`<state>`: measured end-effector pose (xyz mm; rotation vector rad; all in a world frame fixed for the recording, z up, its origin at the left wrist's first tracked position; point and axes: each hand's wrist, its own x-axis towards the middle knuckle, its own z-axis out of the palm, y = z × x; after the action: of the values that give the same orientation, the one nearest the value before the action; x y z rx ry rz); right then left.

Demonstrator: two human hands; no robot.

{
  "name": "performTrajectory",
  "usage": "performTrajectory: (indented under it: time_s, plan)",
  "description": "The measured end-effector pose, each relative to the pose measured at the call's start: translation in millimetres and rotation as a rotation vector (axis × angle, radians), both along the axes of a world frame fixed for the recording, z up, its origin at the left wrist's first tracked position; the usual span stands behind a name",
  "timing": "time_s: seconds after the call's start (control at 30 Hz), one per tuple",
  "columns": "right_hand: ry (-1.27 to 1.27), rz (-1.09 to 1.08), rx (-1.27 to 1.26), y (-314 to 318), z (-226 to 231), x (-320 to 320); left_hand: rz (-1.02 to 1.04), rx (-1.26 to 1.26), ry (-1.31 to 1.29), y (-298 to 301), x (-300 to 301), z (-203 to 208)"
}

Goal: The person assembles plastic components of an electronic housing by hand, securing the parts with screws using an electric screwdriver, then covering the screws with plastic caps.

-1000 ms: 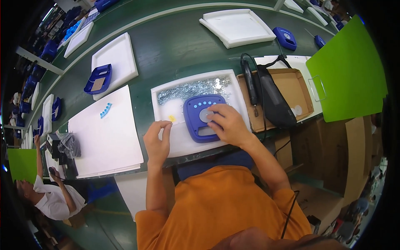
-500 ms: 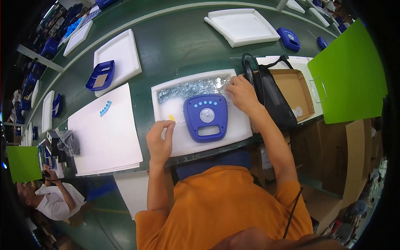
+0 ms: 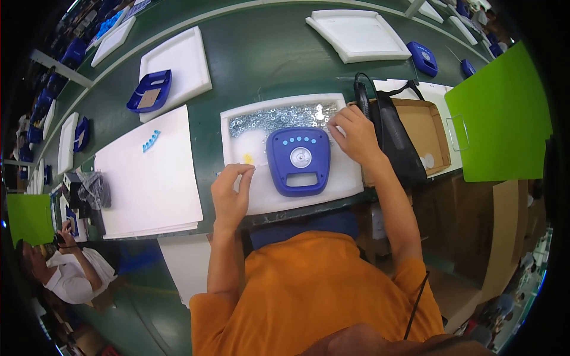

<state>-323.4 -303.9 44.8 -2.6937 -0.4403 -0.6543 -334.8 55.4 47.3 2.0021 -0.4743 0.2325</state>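
Left hand (image 3: pixel 231 193) and right hand (image 3: pixel 358 136), fingers bent, flank the rounded blue plastic housing (image 3: pixel 284 157); whether either grasps anything is indeterminable.

- Workbench (image 3: pixel 255 47): green top; carries the items below.
- Central foam tray (image 3: pixel 347 184): white, raised rim; lies near the front edge.
- Stack of white sheets (image 3: pixel 148 184): lies flat, left of the central foam tray.
- Rear left foam tray (image 3: pixel 185 71): white; lies behind the stack.
- Rear right foam tray (image 3: pixel 356 35): white; lies toward the far side.
- Blue plastic housing (image 3: pixel 423 59): lies just beside the rear right foam tray.
- White board (image 3: pixel 456 157): lies at right, partly covered.
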Motion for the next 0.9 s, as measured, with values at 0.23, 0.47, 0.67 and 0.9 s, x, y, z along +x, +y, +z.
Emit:
performTrajectory:
  time_s: [0.23,0.47,0.67,0.9]
  plan:
    - [-0.067,0.167,0.084,58.8,12.5,-35.1,-0.064,-0.031,-0.038,-13.6,3.9,0.3]
    - [-0.09,0.233,-0.121,60.3,-0.1,-39.0,-0.095,-0.033,-0.049,-25.4,4.1,2.2]
    - [-0.101,0.264,-0.152,57.8,-0.1,-42.0,-0.142,-0.03,-0.045,-43.5,10.6,-0.4]
    - [-0.156,0.073,0.085,50.9,7.6,-54.7,-0.193,0.234,-0.376,-78.7,23.6,-13.6]
